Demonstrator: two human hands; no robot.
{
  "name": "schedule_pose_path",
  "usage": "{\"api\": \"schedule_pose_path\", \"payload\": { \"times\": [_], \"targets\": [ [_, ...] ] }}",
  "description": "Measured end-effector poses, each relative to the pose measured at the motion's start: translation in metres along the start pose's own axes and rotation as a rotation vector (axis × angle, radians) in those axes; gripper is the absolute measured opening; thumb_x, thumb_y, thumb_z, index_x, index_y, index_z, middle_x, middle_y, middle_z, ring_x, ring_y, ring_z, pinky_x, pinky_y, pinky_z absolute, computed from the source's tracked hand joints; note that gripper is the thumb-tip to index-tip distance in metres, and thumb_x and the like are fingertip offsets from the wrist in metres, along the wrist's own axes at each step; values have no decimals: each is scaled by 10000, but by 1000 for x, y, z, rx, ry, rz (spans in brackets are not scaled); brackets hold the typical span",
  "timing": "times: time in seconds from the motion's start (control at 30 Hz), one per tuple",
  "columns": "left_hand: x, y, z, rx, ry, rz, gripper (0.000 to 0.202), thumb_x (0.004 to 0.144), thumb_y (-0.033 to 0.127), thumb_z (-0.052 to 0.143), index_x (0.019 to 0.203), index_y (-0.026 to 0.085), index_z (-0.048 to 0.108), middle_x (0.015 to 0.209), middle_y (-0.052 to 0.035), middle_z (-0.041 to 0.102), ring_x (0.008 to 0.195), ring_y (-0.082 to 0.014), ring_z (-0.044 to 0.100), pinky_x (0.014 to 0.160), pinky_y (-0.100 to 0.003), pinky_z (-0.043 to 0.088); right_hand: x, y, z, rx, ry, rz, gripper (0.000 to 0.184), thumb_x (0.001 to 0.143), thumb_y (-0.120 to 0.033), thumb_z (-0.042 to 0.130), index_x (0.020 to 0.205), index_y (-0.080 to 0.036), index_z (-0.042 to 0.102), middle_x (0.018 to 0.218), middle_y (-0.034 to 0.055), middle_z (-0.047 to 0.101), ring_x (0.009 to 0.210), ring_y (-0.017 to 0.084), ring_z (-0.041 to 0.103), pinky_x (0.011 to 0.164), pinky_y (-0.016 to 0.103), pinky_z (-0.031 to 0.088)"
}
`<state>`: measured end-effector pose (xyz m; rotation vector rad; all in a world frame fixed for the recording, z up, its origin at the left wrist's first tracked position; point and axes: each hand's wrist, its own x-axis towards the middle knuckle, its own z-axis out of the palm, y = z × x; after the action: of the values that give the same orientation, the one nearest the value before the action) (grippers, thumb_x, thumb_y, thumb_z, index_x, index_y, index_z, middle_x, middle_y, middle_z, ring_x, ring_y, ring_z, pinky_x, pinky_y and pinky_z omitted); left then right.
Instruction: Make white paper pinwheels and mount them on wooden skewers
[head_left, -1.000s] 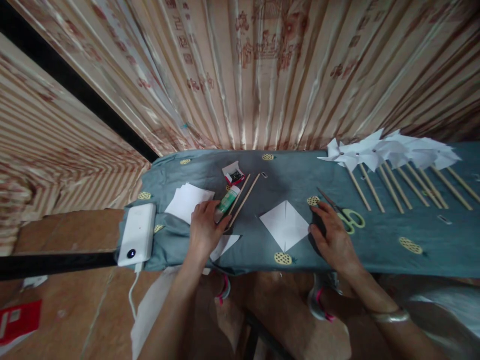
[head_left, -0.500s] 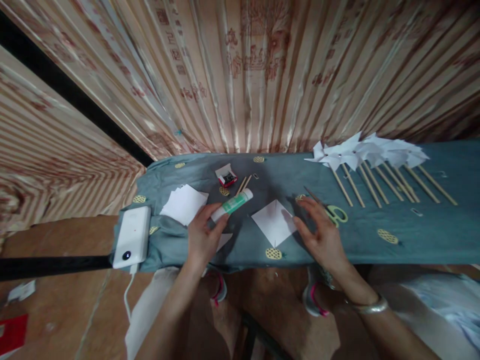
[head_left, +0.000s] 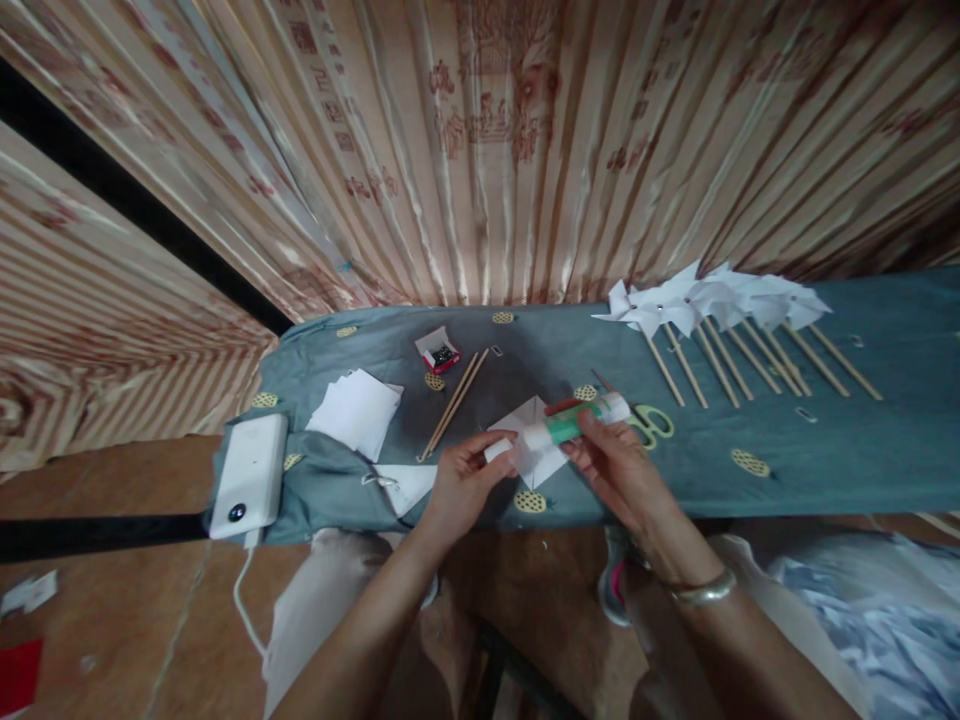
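Note:
A glue stick (head_left: 566, 423) with a green label is held slanting over a square of white paper (head_left: 551, 466). My right hand (head_left: 611, 455) is closed around its body. My left hand (head_left: 474, 475) pinches the white cap (head_left: 499, 450) at its left end; whether the cap is off I cannot tell. Both hands and the glue stick cover part of the square, which lies on the cloth with cuts at its corners. Another white paper piece (head_left: 409, 486), with a small shiny item on it, lies left of my left hand.
A stack of white paper (head_left: 354, 412), two wooden sticks (head_left: 456, 402) and a small open red box (head_left: 439, 352) lie to the left. Green-handled scissors (head_left: 651, 425) are beyond my right hand. Several paper pinwheels (head_left: 701, 303) lie at the back right. A white power bank (head_left: 250, 472) sits at the left edge.
The glue stick has moved right, over the paper square. My right hand has taken hold of its body, while my left hand has shifted to its left end. The wooden sticks are uncovered.

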<state>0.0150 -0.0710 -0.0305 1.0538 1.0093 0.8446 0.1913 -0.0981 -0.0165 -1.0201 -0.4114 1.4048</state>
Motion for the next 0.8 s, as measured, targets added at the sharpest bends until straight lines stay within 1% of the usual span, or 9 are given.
{"api": "schedule_pose_path", "payload": {
  "times": [0.1,0.17,0.23,0.4,0.5,0.6,0.73,0.77,0.8],
  "targets": [
    [10,8,-23,207,117,145,501,662,455,769,1051,159,660,871,-47,702,723,-166,624,608,-265,492,8,-7,-13,104,69,28,230,711,-402,810,800,-215,709,784,3,772,599,104,685,516,160,562],
    [18,15,-45,463,272,284,433,703,438,729,1037,177,639,786,-3,669,645,-136,581,576,-239,449,11,-7,-19,162,18,89,277,749,-468,767,802,-204,701,753,14,769,618,118,707,522,164,579],
    [27,21,-67,737,385,329,324,753,426,675,966,182,661,717,16,624,606,-130,547,579,-241,436,12,-5,-24,237,-45,147,310,736,-484,774,817,-195,695,729,5,766,616,115,715,538,155,589],
    [47,11,-100,1074,391,451,303,774,326,583,1016,170,679,1023,-89,667,944,-232,630,838,-340,509,13,-2,-28,369,-87,190,186,747,-293,797,856,-201,678,827,-15,782,724,112,740,627,162,614],
    [55,-1,-105,1147,336,416,368,783,290,560,1115,170,664,1083,-105,653,1045,-263,612,933,-396,500,11,-2,-27,304,-84,170,208,691,-187,804,864,-196,687,848,7,781,748,116,736,663,158,607],
    [55,-1,-105,1172,327,429,477,791,296,586,1248,162,598,1191,-123,609,1120,-281,580,973,-426,486,11,-3,-27,188,-10,114,298,617,-142,816,882,-215,699,843,-1,774,780,124,728,701,178,602],
    [39,8,-87,1223,418,640,501,804,306,643,1287,204,563,1417,-146,463,1144,-295,545,1007,-486,443,11,-3,-28,-101,98,-21,247,638,-250,828,843,-214,696,842,-2,755,778,138,708,711,228,595],
    [33,8,-77,1225,402,705,449,841,279,615,1281,206,567,1418,-152,467,1125,-286,553,1007,-493,436,11,-3,-29,-192,119,-70,234,645,-285,829,818,-208,692,820,-2,748,747,139,700,704,244,593],
    [26,7,-66,1209,326,755,391,880,245,576,1269,216,574,1401,-141,492,1137,-269,553,1019,-480,428,11,-3,-29,-288,132,-118,232,653,-315,826,806,-204,691,803,0,742,725,143,692,702,265,590]
  ]
}}
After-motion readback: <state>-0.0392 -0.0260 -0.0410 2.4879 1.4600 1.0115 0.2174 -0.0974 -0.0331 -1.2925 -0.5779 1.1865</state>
